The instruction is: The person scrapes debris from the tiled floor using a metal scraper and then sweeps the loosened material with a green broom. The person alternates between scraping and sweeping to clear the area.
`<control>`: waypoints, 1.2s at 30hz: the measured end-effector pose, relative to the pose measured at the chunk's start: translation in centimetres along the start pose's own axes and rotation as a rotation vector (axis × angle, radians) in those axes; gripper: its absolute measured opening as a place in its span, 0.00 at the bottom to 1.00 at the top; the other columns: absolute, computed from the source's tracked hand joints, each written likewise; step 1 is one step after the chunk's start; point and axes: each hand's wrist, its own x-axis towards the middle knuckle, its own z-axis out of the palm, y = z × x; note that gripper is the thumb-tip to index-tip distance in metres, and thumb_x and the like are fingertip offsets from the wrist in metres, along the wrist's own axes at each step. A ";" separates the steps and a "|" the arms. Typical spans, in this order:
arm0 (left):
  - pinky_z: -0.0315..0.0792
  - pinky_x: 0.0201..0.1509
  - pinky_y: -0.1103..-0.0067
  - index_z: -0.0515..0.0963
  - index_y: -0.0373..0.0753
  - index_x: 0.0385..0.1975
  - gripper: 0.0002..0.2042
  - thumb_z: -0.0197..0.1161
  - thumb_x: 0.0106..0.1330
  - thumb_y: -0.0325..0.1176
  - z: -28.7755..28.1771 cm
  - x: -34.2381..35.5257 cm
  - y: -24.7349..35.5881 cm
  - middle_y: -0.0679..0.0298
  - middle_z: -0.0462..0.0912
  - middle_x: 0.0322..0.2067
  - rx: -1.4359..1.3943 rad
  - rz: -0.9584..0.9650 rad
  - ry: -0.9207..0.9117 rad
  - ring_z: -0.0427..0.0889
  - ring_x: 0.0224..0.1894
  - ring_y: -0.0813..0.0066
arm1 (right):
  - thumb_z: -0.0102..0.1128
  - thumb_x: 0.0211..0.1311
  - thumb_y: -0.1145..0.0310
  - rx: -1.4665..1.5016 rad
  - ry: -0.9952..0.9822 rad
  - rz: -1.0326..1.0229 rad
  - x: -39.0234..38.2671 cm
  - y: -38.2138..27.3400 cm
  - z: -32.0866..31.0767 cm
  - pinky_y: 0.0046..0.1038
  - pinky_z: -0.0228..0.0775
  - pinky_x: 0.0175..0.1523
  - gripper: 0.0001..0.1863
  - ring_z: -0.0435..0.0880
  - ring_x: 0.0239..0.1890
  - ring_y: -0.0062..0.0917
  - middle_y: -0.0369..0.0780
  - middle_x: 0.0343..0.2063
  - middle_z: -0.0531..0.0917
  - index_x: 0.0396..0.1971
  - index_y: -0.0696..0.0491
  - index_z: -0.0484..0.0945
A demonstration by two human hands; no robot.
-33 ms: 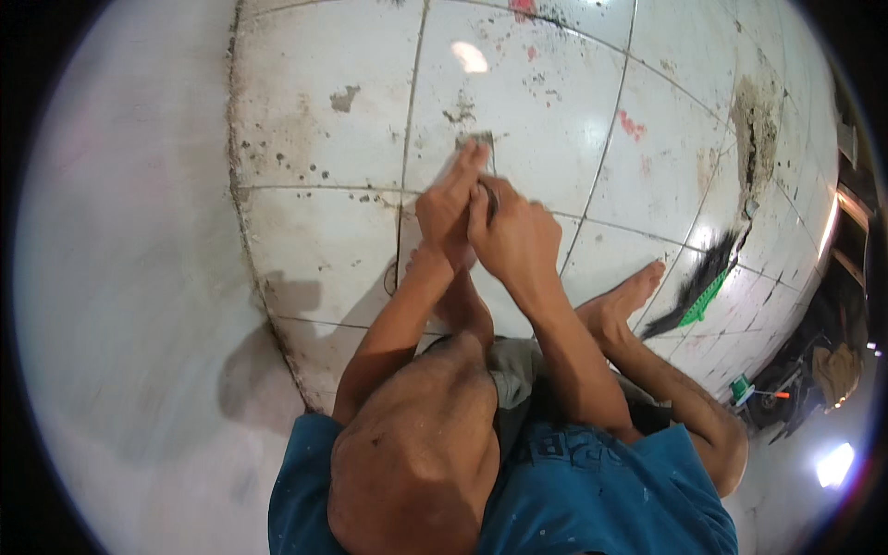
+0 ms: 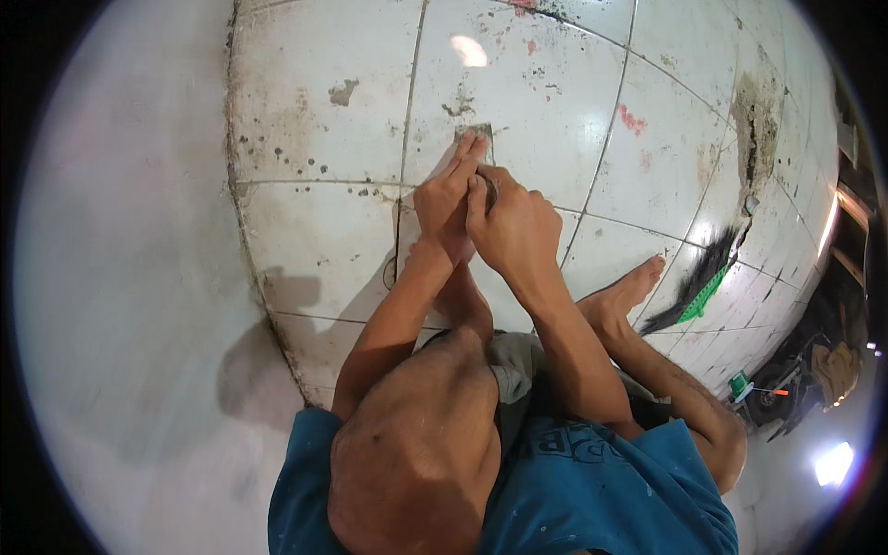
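Note:
A scraper with a flat grey metal blade (image 2: 482, 131) rests on the white tiled floor in front of me. My right hand (image 2: 513, 227) is closed round its handle, and only a dark bit of that handle shows by the thumb. My left hand (image 2: 446, 205) bears down on the blade from the left, its straight fingers together and their tips close to the blade's far edge. The two hands touch each other. Most of the handle and the underside of the left hand are hidden.
To the right lies a brush head with black bristles and a green base (image 2: 705, 298). A pale wall (image 2: 120, 259) rises at the left. Dark and red stains mark the tiles, and a broken patch (image 2: 757, 129) runs along the right. My bare right foot (image 2: 622, 294) stands nearby.
Both hands have slid slightly forward with the scraper. More of its blade shows beyond the left fingertips. The brush head has stayed where it was.

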 end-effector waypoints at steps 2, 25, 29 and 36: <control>0.86 0.57 0.66 0.81 0.46 0.69 0.24 0.58 0.74 0.35 -0.3 -0.2 -0.4 0.51 0.82 0.67 -0.027 0.042 0.038 0.89 0.61 0.53 | 0.58 0.77 0.53 -0.002 -0.023 -0.007 -0.1 -0.4 -0.3 0.51 0.82 0.35 0.17 0.90 0.29 0.54 0.54 0.25 0.89 0.52 0.47 0.89; 0.85 0.59 0.65 0.82 0.45 0.67 0.23 0.56 0.76 0.39 0.3 1.6 -1.0 0.51 0.82 0.67 -0.022 0.031 0.053 0.87 0.63 0.51 | 0.59 0.77 0.54 0.014 0.012 0.014 1.9 -1.0 -0.5 0.51 0.83 0.39 0.18 0.90 0.31 0.55 0.54 0.27 0.90 0.50 0.50 0.89; 0.84 0.61 0.65 0.82 0.44 0.68 0.23 0.54 0.77 0.38 0.2 1.2 -1.1 0.50 0.82 0.67 0.003 0.048 0.014 0.86 0.64 0.50 | 0.58 0.77 0.54 -0.010 -0.006 0.009 0.5 -0.4 -0.2 0.52 0.83 0.38 0.19 0.90 0.31 0.56 0.54 0.27 0.90 0.50 0.50 0.89; 0.85 0.59 0.66 0.81 0.45 0.69 0.24 0.57 0.75 0.39 -0.2 2.2 -1.2 0.50 0.82 0.67 -0.083 0.071 0.044 0.87 0.63 0.49 | 0.58 0.77 0.54 -0.062 0.035 -0.047 1.8 -1.1 -0.4 0.52 0.83 0.40 0.18 0.90 0.31 0.56 0.54 0.26 0.89 0.50 0.50 0.89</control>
